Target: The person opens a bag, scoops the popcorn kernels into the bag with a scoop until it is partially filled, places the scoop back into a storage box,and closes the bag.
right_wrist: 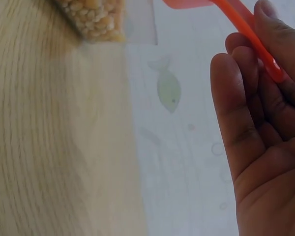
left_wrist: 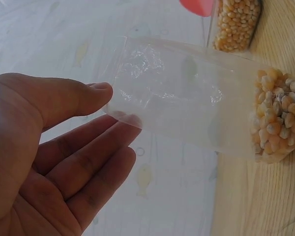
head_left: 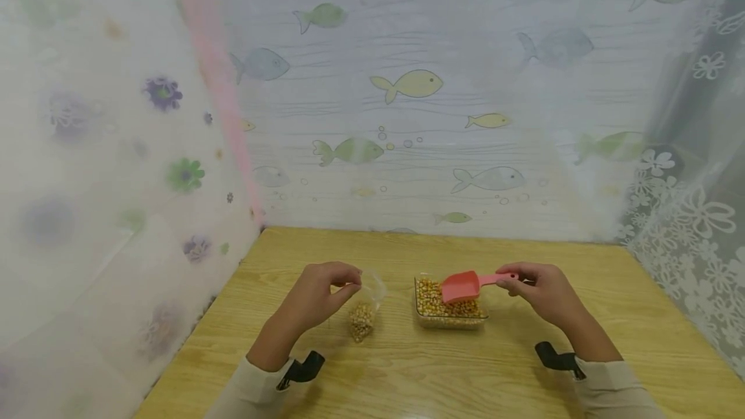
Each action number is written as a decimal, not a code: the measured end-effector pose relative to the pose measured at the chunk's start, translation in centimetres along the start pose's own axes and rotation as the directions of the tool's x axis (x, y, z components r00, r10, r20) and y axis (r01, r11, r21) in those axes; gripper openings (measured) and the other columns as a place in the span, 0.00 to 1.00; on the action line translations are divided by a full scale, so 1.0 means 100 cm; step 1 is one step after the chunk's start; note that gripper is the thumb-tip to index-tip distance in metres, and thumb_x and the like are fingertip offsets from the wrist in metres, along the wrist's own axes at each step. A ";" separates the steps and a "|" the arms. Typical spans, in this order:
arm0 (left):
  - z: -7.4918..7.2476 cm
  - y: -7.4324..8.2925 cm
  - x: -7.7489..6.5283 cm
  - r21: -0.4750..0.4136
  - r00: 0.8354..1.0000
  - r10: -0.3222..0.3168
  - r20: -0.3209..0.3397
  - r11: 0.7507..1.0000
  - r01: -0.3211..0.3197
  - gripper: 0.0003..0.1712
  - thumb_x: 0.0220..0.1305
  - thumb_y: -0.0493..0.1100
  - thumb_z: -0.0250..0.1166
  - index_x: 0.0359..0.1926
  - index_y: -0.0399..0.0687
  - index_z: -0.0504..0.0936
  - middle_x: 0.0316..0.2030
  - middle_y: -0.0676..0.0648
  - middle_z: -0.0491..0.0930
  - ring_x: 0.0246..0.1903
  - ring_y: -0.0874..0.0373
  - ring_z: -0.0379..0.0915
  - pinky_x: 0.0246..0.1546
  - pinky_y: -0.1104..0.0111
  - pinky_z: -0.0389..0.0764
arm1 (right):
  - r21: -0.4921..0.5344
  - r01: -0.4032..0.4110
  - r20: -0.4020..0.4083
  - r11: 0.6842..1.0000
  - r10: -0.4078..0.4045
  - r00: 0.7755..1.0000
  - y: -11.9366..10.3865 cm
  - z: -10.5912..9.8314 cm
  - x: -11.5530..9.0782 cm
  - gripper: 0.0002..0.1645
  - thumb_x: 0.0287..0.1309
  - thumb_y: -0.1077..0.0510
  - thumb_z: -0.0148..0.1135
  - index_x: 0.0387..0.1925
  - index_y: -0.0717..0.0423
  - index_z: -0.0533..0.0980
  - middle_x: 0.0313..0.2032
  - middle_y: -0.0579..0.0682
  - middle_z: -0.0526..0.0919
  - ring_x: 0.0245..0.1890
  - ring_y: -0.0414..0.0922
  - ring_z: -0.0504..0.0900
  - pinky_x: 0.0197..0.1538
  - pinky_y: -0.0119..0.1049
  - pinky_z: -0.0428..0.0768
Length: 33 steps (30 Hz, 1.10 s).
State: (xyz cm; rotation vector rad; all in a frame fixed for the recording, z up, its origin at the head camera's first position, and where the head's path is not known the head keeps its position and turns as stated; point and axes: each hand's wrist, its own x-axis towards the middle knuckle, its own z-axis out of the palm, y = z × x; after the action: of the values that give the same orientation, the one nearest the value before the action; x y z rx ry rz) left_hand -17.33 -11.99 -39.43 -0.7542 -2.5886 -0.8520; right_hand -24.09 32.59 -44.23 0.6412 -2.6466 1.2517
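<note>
Red scoop [head_left: 462, 287], its long axis running left to right, is over the glass container [head_left: 451, 324] of corn kernels [head_left: 429, 302], handle [head_left: 490, 279] pinched by the nearer right hand [head_left: 544, 291], while the left hand [head_left: 322, 291] pinches the clear corn bag [head_left: 362, 321] left of the container.

Narrow gap btwn bag [head_left: 362, 321] & corn box [head_left: 449, 324], more room behind; scoop [head_left: 462, 288] partly blocks box top.
</note>
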 end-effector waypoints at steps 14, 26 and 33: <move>-0.001 0.001 -0.001 -0.015 1.000 0.008 0.009 1.000 -0.008 0.02 0.70 0.40 0.70 0.40 0.51 0.88 0.52 0.46 0.88 0.49 0.55 0.87 0.47 0.61 0.89 | 0.072 -0.006 0.042 0.997 0.003 0.999 0.002 0.011 0.000 0.14 0.68 0.51 0.69 0.49 0.54 0.86 0.35 0.57 0.87 0.32 0.47 0.88 0.31 0.38 0.84; -0.002 0.003 -0.001 -0.012 1.000 0.005 0.007 1.000 -0.005 0.03 0.69 0.40 0.70 0.39 0.53 0.88 0.51 0.47 0.88 0.48 0.55 0.87 0.47 0.62 0.89 | 0.189 -0.082 0.059 0.978 0.072 0.996 0.008 0.033 0.001 0.18 0.68 0.49 0.69 0.52 0.56 0.85 0.40 0.57 0.88 0.33 0.51 0.87 0.36 0.42 0.88; -0.002 0.002 0.000 -0.006 1.000 0.000 0.016 1.000 0.000 0.02 0.69 0.40 0.70 0.40 0.52 0.89 0.51 0.48 0.88 0.48 0.55 0.86 0.47 0.61 0.89 | 0.187 -0.117 0.045 0.975 0.111 0.993 0.001 0.040 0.000 0.18 0.70 0.55 0.67 0.55 0.61 0.84 0.42 0.59 0.88 0.33 0.53 0.87 0.36 0.44 0.88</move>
State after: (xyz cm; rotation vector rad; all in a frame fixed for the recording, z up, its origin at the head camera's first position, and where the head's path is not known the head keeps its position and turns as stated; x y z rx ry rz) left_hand -17.18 -11.94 -39.21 -0.7651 -2.6011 -0.8576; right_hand -23.87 29.61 -46.84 0.5472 -2.6466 1.5523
